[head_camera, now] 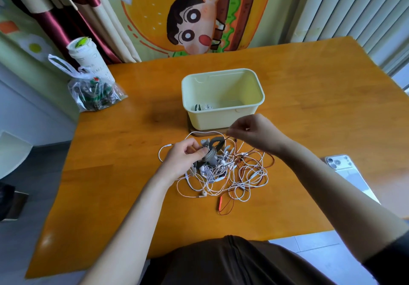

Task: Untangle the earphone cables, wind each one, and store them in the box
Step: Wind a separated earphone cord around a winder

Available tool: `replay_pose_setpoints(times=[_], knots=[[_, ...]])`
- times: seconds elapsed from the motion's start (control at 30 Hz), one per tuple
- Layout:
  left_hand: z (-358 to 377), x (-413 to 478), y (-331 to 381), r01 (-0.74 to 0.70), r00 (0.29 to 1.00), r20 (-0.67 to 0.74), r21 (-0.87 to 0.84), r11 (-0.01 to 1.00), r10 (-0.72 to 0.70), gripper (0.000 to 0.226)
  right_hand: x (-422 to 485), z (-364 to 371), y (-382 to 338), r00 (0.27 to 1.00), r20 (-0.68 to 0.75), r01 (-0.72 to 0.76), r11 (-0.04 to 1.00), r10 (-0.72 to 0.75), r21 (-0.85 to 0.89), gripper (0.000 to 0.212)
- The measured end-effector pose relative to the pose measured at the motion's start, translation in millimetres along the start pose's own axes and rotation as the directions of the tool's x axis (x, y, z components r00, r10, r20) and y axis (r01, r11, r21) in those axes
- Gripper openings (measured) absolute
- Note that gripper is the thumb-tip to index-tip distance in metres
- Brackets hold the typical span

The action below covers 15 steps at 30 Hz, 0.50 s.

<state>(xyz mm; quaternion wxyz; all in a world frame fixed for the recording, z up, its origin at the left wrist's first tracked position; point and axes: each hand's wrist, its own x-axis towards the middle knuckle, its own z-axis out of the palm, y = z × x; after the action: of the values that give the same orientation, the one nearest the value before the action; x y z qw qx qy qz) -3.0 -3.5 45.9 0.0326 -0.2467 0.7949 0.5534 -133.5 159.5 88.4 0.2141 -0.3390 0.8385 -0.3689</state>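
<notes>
Left hand [183,157] grips gray winder [212,151]; right hand [254,134] pinches cable [241,146].

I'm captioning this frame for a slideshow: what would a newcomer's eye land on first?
Centrally, the tangle of white and red earphone cables, where the left hand grips a grey wound bundle and the right hand pinches a strand. Behind it stands the pale yellow box, some earphones inside.

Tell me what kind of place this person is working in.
Most likely a room in a home, not a workshop: a wooden table with a cartoon-print cloth hanging behind it, dark red curtains beside that, and a plastic bag and a phone lying on the tabletop.
</notes>
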Motion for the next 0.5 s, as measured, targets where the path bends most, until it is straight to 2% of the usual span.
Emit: replay_pose_setpoints(times=[0.07, 0.17, 0.23, 0.3, 0.4, 0.5], knots=[[2.5, 0.4, -2.5, 0.002, 0.999, -0.035, 0.031, 1.000, -0.001, 0.020, -0.9, 4.5, -1.4, 0.994, -0.082, 0.052, 0.981, -0.068, -0.185, 0.016], [3.8, 1.5, -7.4, 0.019, 0.996, -0.084, 0.075, 0.997, -0.013, 0.022, -2.8, 11.4, 1.9, 0.996, -0.015, 0.080, 0.943, -0.089, -0.324, 0.020], [5.4, 2.4, -10.7, 0.035, 0.993, -0.117, 0.108, 0.994, -0.023, 0.022, -4.8, 15.5, 2.5, 0.994, 0.039, 0.105, 0.925, -0.098, -0.364, 0.022], [8.5, 2.9, -12.9, 0.061, 0.983, -0.181, 0.108, 0.992, -0.041, 0.026, -9.7, 18.5, -3.0, 0.991, 0.034, 0.136, 0.937, -0.133, -0.321, 0.020], [14.2, 3.9, -12.3, 0.120, 0.959, -0.245, -0.115, 0.986, -0.145, 0.029, -21.1, 33.4, -12.9, 0.973, -0.002, 0.221, 0.935, -0.231, -0.275, 0.022], [23.2, 8.1, -1.8, 0.168, 0.926, -0.239, -0.431, 0.887, -0.292, 0.025, -37.0, 64.5, -15.9, 0.946, 0.010, 0.317, 0.918, -0.324, -0.238, 0.027]])
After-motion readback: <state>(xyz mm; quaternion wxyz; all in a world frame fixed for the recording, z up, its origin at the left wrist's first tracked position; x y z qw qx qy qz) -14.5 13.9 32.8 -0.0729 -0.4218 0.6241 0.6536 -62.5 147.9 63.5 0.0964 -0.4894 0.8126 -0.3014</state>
